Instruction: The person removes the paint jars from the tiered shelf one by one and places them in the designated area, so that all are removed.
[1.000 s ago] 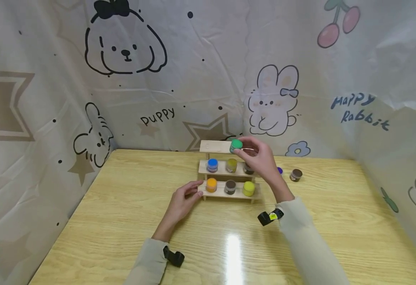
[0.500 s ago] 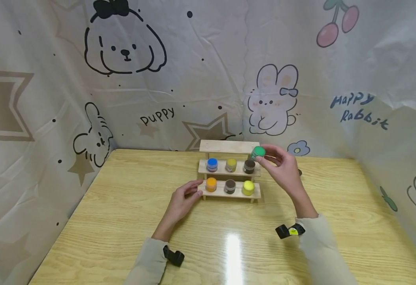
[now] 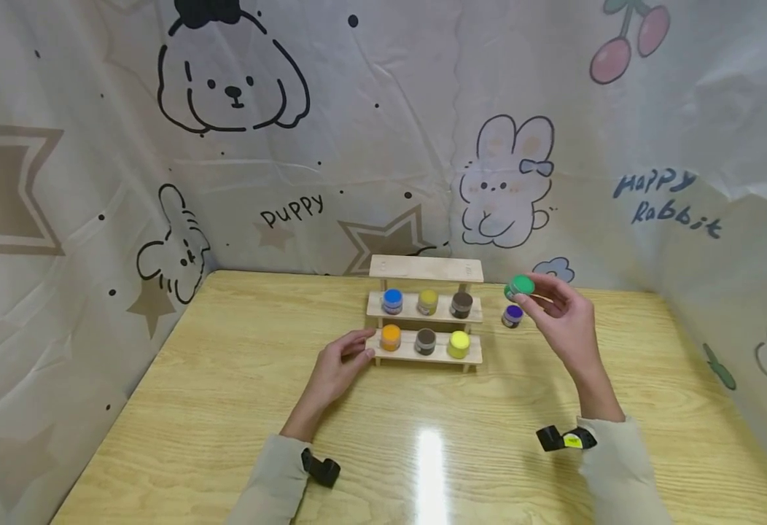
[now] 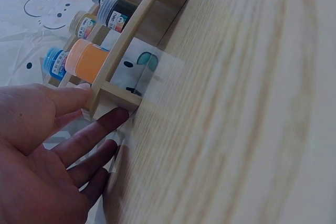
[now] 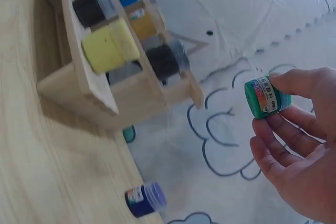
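My right hand [image 3: 566, 321] pinches a green-lidded paint jar [image 3: 520, 286] between thumb and fingers, in the air right of the three-tier wooden rack [image 3: 426, 268]. The right wrist view shows the jar's printed label between the fingertips. At the left end of the rack's lowest tier, my left hand [image 3: 339, 368] holds the corner, thumb at the top and index finger below. That tier carries an orange jar [image 3: 391, 337], a dark brown jar [image 3: 426, 341] and a yellow jar [image 3: 458, 344]. Blue [image 3: 393, 300], ochre [image 3: 427, 301] and black [image 3: 461, 304] jars stand on the middle tier. The top tier is bare.
A purple-lidded jar [image 3: 512, 316] stands on the wooden table [image 3: 239, 408], right of the rack and just below the held jar. A printed curtain [image 3: 383, 146] hangs behind the table's back edge.
My right hand has carried the green jar from the top tier rightward, away from the rack. The brown jar seen earlier on the table is now hidden behind that hand. My left hand stays put.
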The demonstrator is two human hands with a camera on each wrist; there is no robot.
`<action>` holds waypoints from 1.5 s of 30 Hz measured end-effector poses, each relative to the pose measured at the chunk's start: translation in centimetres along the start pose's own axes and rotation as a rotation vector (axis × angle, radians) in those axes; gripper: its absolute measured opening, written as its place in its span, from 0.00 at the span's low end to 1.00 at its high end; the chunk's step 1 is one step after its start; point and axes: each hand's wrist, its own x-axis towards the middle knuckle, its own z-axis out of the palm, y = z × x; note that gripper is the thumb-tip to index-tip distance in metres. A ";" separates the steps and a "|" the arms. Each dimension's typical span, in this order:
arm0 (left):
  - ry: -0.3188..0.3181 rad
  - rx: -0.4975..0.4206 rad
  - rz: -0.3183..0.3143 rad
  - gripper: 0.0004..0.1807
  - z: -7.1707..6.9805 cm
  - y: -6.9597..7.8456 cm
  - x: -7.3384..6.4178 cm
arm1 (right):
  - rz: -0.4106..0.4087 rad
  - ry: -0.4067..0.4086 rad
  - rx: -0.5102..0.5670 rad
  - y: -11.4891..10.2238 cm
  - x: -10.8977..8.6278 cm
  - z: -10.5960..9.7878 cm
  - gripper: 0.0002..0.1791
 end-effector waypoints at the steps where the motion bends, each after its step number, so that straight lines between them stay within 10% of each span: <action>1: -0.001 0.001 0.002 0.21 0.1 0.0 0.1 | 0.004 0.009 -0.002 0.1 0.0 -0.3 0.21; 45: 0.005 0.018 -0.025 0.21 0.2 0.3 0.0 | 0.446 0.261 -0.232 10.6 -1.6 -8.3 0.29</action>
